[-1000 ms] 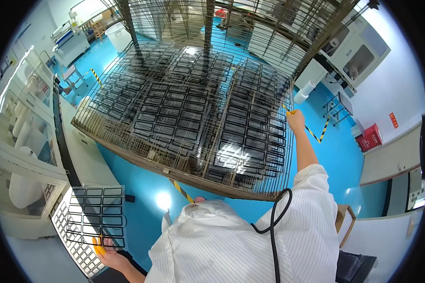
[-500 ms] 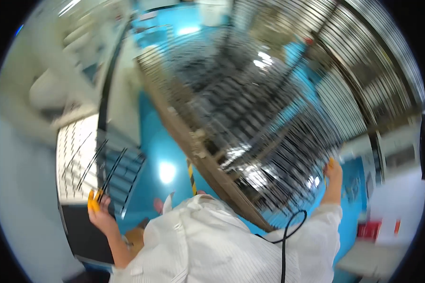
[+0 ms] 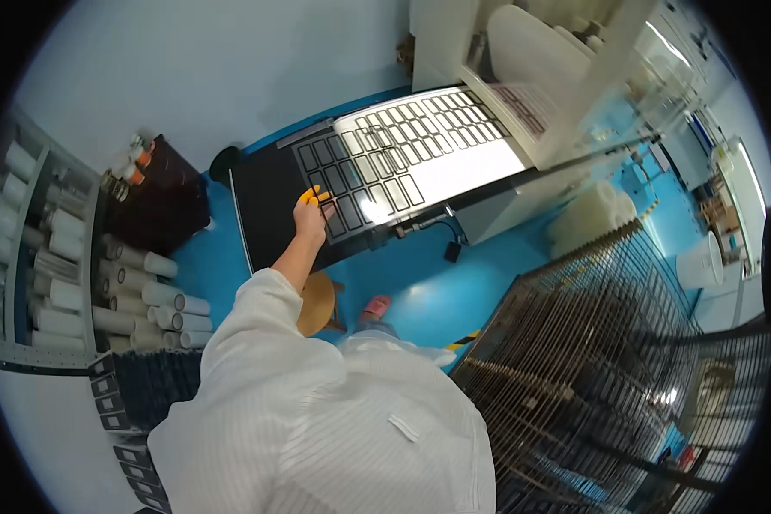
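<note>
My left hand [image 3: 309, 224], with yellow covers on some fingertips, is closed in a pinch on the near-left edge of a clear sheet [image 3: 340, 178] bearing rows of black rectangular outlines. The sheet is over the flat bed of a long machine, partly above its black belt [image 3: 264, 206] and partly above the bright white surface [image 3: 480, 163]. More black outlines continue toward the machine's housing, so where the held sheet ends is hard to tell. My right hand is out of view.
A wire drying rack [image 3: 565, 343] with many shelves fills the lower right. Rolls [image 3: 158, 293] lie on shelving at the left, near a dark red cabinet [image 3: 158, 206]. A wooden stool [image 3: 317, 304] stands below my left forearm. A white bucket [image 3: 700, 261] is farther right.
My view has swung left, and the rack has shifted from the centre to the lower right. The left hand has brought the sheet over the machine bed. My right hand, earlier at the rack, has left view.
</note>
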Demonstrator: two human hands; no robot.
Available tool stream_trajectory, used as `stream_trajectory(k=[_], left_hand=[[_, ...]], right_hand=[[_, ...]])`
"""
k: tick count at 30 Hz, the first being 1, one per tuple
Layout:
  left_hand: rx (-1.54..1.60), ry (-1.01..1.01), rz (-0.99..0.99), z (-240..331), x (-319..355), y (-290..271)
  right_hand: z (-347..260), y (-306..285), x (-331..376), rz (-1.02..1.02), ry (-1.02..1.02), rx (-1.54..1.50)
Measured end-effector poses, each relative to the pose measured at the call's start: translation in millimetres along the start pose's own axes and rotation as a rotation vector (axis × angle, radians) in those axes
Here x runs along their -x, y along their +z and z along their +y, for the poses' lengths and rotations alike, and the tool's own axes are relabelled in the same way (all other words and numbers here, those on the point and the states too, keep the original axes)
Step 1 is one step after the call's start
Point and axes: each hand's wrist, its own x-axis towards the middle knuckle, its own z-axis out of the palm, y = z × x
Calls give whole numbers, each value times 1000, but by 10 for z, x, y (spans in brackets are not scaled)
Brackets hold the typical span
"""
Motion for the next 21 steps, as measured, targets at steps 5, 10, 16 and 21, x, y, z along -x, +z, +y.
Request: stream_trajectory(k=[5, 10, 16, 21], left_hand=[[114, -31, 220, -117, -895, -277], [51, -120, 349, -263, -1559, -428], [-1143, 296, 417, -520, -1852, -583], [-1628, 355, -106, -12, -1308, -470]], right_hand=[[-397, 61, -826, 64, 49, -153], [-856, -12, -1645, 107, 98, -274], [-1529, -100, -2471, 85, 172, -431], [-2050, -110, -2744, 104, 290, -571]])
